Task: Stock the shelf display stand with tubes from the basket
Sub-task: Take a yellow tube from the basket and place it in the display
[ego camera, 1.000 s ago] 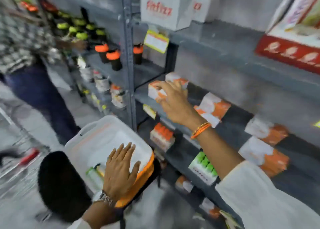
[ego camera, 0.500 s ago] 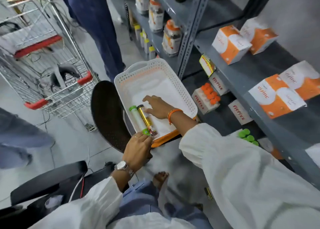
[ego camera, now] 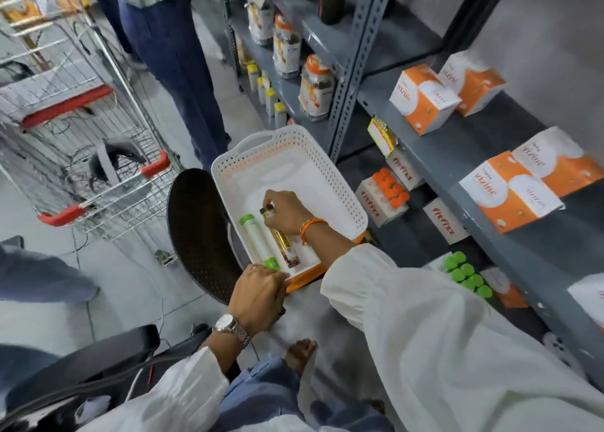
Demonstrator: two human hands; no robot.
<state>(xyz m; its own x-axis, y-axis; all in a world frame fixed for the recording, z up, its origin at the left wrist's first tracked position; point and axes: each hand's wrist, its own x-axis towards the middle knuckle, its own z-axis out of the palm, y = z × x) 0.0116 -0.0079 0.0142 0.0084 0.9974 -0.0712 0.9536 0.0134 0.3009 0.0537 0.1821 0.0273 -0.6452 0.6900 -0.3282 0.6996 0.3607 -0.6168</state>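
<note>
A white perforated basket rests on a dark round stool beside the shelving. Two tubes lie inside it: a white tube with a green cap and a gold tube with a dark cap. My right hand reaches into the basket and closes its fingers around the capped end of the gold tube. My left hand grips the basket's near orange rim. On the lower shelves stand display boxes with orange-capped tubes and green-capped tubes.
Grey metal shelving on the right carries orange-and-white boxes and jars. A wire shopping cart stands at the left. A person in dark trousers stands just beyond the basket. A black chair is near my left arm.
My right hand left the orange boxes on the shelf, dropped into the basket and closed on the gold tube. My left hand shifted from the basket's top to its near rim.
</note>
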